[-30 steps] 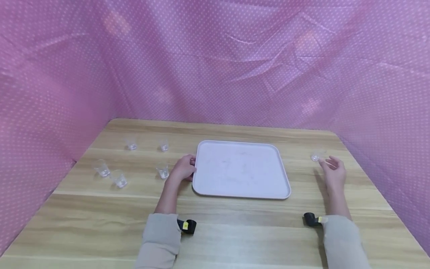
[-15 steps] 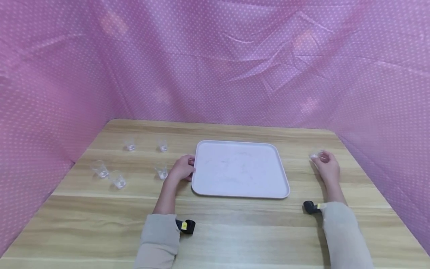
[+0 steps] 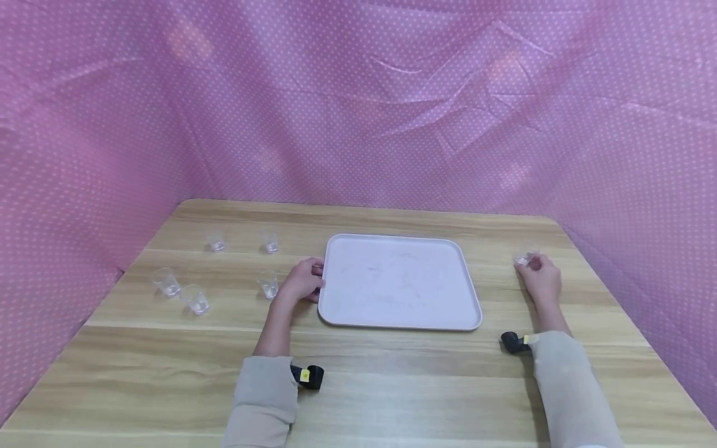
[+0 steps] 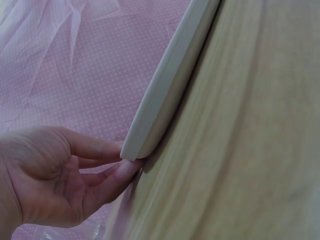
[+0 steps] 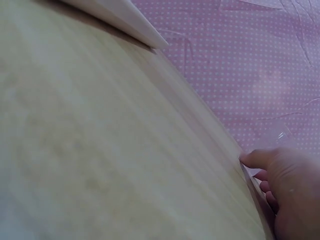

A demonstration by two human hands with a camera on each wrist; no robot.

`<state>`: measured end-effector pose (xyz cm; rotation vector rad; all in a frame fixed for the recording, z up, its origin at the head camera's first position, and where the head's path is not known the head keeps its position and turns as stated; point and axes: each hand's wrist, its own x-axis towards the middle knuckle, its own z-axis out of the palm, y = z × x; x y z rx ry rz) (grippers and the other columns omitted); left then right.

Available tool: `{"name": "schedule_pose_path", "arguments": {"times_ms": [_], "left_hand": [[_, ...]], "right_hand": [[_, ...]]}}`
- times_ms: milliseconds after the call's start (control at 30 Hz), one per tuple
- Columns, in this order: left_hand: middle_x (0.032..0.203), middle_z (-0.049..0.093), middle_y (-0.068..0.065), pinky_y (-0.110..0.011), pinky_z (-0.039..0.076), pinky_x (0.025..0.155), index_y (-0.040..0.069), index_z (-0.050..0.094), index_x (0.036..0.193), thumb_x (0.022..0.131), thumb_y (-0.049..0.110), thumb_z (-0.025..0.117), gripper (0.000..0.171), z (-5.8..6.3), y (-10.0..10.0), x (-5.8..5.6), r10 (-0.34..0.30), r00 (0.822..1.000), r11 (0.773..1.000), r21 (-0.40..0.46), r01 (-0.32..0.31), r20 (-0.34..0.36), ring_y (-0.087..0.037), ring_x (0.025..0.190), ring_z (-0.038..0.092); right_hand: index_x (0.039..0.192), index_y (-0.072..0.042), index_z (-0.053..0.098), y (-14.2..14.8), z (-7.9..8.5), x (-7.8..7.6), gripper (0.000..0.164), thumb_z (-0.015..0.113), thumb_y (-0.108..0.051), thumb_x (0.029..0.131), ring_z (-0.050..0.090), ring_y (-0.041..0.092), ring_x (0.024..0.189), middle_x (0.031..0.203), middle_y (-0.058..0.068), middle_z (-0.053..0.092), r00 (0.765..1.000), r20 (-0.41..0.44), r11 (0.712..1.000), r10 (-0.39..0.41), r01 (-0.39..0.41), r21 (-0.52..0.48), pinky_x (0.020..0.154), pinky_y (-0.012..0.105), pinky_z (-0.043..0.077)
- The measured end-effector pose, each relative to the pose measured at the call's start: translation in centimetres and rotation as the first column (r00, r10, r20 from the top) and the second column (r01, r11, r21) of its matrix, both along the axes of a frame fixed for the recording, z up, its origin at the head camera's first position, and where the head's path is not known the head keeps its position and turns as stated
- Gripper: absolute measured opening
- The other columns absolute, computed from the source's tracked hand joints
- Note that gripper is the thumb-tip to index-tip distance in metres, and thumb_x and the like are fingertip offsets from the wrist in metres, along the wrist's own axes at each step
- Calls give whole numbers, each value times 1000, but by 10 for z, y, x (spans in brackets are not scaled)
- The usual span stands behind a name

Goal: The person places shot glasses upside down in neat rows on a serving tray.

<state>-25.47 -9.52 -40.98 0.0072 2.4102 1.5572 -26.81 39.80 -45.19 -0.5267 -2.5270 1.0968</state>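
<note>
My left hand [image 3: 303, 280] is at the left edge of a white rectangular tray [image 3: 399, 283] that lies flat on the table. In the left wrist view, the thumb and a finger [image 4: 127, 169] of that hand pinch the tray's rim [image 4: 150, 115]. Over on the right side of the table, my right hand [image 3: 542, 279] grips a small clear cup [image 3: 522, 257] between thumb and fingers. The right wrist view shows the thumb [image 5: 254, 159] low by the tabletop, with the clear cup [image 5: 281, 136] partly hidden behind the hand.
Several small clear cups stand left of the tray, including one [image 3: 269, 286] close to my left hand and one [image 3: 197, 301] nearer the front. The wooden table [image 3: 392, 386] is enclosed by pink dotted cloth [image 3: 358, 112].
My right hand has moved slightly left and away from me, and its fingers have closed round the clear cup. The left hand stays at the tray's edge.
</note>
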Motion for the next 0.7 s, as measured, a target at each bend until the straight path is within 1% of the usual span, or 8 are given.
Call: {"name": "schedule_pose_path", "arguments": {"times_ms": [200, 433, 500, 533, 600, 700], "left_hand": [[118, 49, -24, -32, 53, 56, -5, 42, 131, 82, -13, 52, 51, -1, -3, -1, 7, 1000, 999, 49, -8, 31, -24, 77, 57], [120, 49, -22, -32, 54, 57, -3, 42, 132, 82, -12, 54, 52, -4, -4, -2, 15, 998, 996, 87, -20, 63, -24, 79, 57], [120, 49, -22, -32, 54, 57, -2, 42, 132, 82, -12, 54, 52, -6, -4, -3, 18, 997, 995, 94, -24, 69, -24, 79, 57], [120, 49, -22, -32, 54, 58, -3, 42, 132, 82, -12, 54, 51, -6, -5, -3, 15, 998, 995, 97, -22, 67, -24, 80, 57], [119, 49, -22, -32, 54, 58, -3, 42, 132, 82, -12, 54, 51, -7, -6, -3, 18, 998, 994, 105, -25, 67, -24, 80, 57], [119, 49, -23, -33, 54, 58, -4, 41, 132, 83, -12, 54, 51, -8, -7, -3, 16, 998, 993, 113, -22, 60, -25, 81, 58]], "right_hand": [[122, 4, 50, -3, 0, 2, 47, 61, -26, 88, 50, 37, 102, 114, 26, 54, 1000, -5, 1000, -8, 8, 20, 88, 46, 37], [120, 4, 52, -5, -1, 9, 47, 63, -28, 87, 50, 34, 98, 110, 25, 55, 1000, -13, 1000, 1, 0, 17, 87, 44, 38], [117, 5, 53, -6, -2, 11, 47, 65, -28, 85, 51, 35, 97, 108, 25, 56, 1000, -31, 1000, 4, -3, 9, 86, 45, 38], [115, 4, 54, -8, -1, 12, 47, 67, -29, 84, 52, 33, 94, 105, 23, 57, 999, -38, 1000, 0, 0, -3, 83, 42, 40], [113, 4, 55, -11, 0, 15, 46, 68, -28, 83, 52, 33, 93, 103, 23, 57, 998, -58, 1000, 10, -11, -24, 83, 42, 41], [112, 5, 54, -17, 1, 17, 43, 67, -25, 83, 52, 31, 93, 103, 23, 57, 998, -58, 999, 34, -36, -39, 82, 40, 42]]}}
